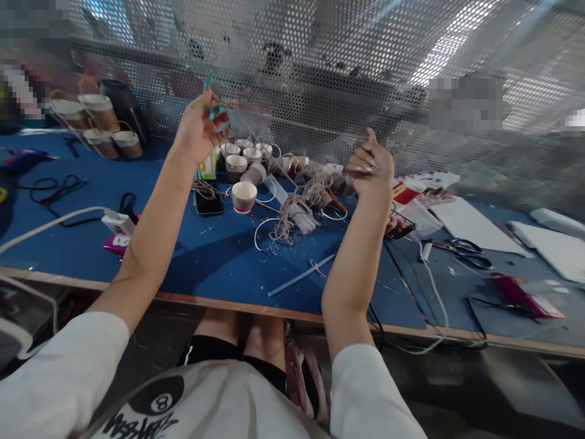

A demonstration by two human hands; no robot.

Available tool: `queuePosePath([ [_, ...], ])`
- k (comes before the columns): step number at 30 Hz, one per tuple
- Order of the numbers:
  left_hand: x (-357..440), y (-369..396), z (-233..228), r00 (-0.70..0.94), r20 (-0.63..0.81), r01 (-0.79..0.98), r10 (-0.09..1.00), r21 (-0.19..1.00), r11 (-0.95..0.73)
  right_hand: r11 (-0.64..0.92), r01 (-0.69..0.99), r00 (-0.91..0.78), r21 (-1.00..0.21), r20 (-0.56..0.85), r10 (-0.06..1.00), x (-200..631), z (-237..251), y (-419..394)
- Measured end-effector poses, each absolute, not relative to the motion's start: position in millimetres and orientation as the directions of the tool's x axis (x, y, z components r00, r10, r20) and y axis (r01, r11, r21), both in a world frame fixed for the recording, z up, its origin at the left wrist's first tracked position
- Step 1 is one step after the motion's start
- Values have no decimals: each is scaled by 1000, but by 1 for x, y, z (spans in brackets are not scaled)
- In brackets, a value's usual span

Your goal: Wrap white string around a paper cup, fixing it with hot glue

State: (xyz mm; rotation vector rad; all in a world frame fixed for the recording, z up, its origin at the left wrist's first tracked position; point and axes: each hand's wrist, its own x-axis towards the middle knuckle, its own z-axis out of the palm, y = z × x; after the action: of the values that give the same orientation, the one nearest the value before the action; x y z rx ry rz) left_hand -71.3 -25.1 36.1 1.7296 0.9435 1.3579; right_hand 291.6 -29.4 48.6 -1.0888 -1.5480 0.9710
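A thin length of twine is stretched taut between my raised hands, above the back of the table. My left hand is closed on one end of it and also holds a teal tool that looks like small scissors. The other end is pinched in the fingers of my right hand. Below, a paper cup stands upright, with several twine-wrapped cups behind it. A tangle of loose twine lies beside clear glue sticks or strips, partly hidden.
A perforated metal screen rises behind the blue table. Finished-looking cup holders and a dark bottle stand at left. A phone, a pale stick, black scissors, white sheets and cables lie around.
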Motion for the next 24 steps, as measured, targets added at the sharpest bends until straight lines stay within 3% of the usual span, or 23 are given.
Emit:
queuePosePath([
  [2,-80,-14,33,177,466,396,867,773,-496,226,124,-67,-966,219,973,302,49,-34],
  [3,-83,-11,32,89,491,493,866,734,-467,210,104,-12,-972,210,978,304,49,-36],
  [6,-88,-10,26,-321,610,648,724,699,-302,147,153,112,-977,165,980,305,48,-40],
  [8,-90,-14,24,-382,676,715,631,648,-261,123,163,135,-979,146,980,302,50,-43],
  [10,-89,-20,25,-262,676,758,689,586,-287,133,128,57,-983,141,988,296,55,-50],
  [13,-78,-33,29,-69,452,796,889,562,-224,166,82,-93,-983,158,983,280,64,-63],
  [15,-60,-44,31,-41,344,837,938,524,-156,216,91,-190,-972,196,962,264,68,-70],
  [17,-37,-54,31,12,476,803,879,519,-292,266,98,-293,-959,228,929,242,68,-75],
  [19,-12,-61,26,168,560,656,811,550,-516,275,122,-364,-954,215,906,219,65,-78],
  [21,8,-64,19,356,546,448,759,613,-651,259,201,-412,-945,158,897,201,61,-80],
  [24,20,-61,11,455,458,308,764,724,-617,250,290,-437,-924,104,893,192,59,-82],
])
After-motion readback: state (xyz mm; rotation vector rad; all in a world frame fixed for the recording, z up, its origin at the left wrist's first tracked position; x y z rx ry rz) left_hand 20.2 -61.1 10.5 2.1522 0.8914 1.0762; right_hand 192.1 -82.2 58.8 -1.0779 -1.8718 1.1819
